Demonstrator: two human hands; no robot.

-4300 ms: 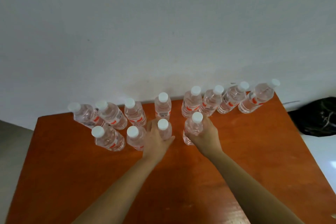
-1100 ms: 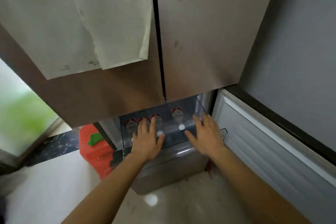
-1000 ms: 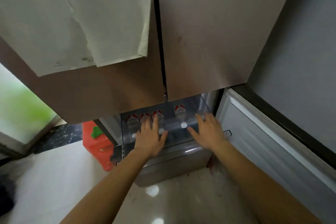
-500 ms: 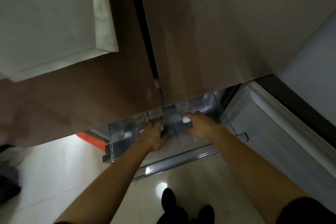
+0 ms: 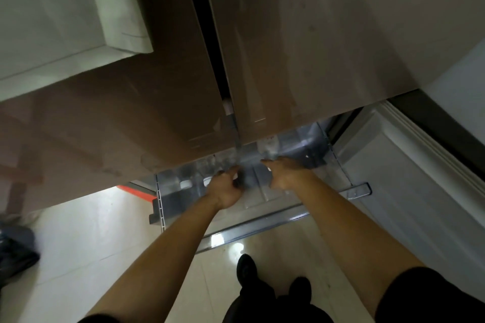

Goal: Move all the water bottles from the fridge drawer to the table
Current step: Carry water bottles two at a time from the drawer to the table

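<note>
The clear fridge drawer [image 5: 265, 227] stands pulled out below the fridge's brown upper doors [image 5: 315, 60]. Several water bottles lie in it, mostly blurred. The white caps of two of them [image 5: 185, 183] show at its left, and a labelled one [image 5: 270, 143] lies further back under the door edge. Both my hands reach into the drawer. My left hand [image 5: 225, 187] curls its fingers round a bottle in the middle. My right hand [image 5: 286, 173] closes over another bottle, whose white cap peeks out beside the palm. The table is out of view.
The lower fridge door [image 5: 409, 186] hangs open at the right. A red object [image 5: 136, 191] stands on the floor left of the drawer, and a dark bag [image 5: 15, 252] lies at the far left. My dark shoes [image 5: 246, 270] stand on the pale tiles before the drawer.
I have turned from the table, where both hands set bottles down, to the fridge. Within the last second I have leaned closer and both hands have sunk into the drawer and closed on bottles.
</note>
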